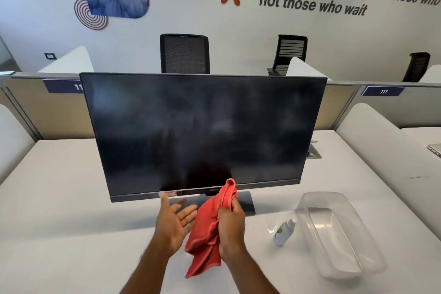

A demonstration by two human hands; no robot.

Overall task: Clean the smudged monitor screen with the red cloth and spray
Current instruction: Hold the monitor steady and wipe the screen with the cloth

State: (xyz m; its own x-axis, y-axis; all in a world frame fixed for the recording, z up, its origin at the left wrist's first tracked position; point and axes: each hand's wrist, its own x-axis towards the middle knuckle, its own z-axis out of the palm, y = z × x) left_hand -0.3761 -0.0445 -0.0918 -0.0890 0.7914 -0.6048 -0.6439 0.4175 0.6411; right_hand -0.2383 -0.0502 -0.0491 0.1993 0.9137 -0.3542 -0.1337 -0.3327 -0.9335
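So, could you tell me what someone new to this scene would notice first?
The big dark monitor dominates the middle of the white desk, its screen cloudy with smudges. Just in front of its base, the right hand grips a bright red cloth, with the left hand open beside it. To the right, a small spray bottle rests beside a clear plastic tub.
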